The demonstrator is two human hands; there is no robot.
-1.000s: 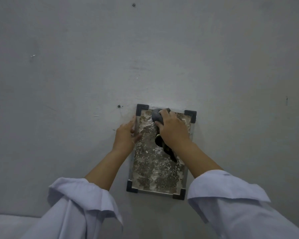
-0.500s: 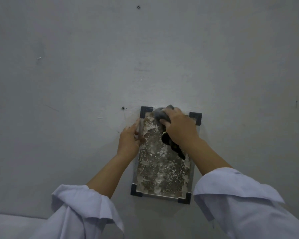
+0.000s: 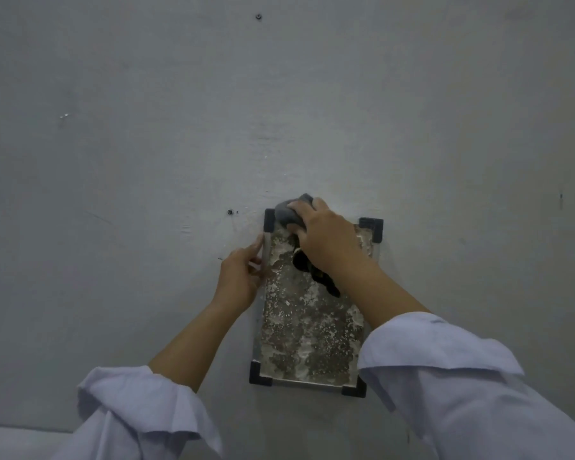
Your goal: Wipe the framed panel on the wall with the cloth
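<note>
I am pressing the bunched grey cloth (image 3: pixel 291 212), gripped in my right hand (image 3: pixel 326 239), onto the 11 o'clock corner of the mottled rectangular black-cornered framed panel (image 3: pixel 307 322) on the grey wall (image 3: pixel 146 161), my left hand (image 3: pixel 238 280) pinching its 9 o'clock edge, and pushing harder is risking dislodging it.

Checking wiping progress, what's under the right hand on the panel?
The right hand holds a grey cloth against the framed panel by its top left corner. The surface beneath palm and cloth is hidden.
</note>
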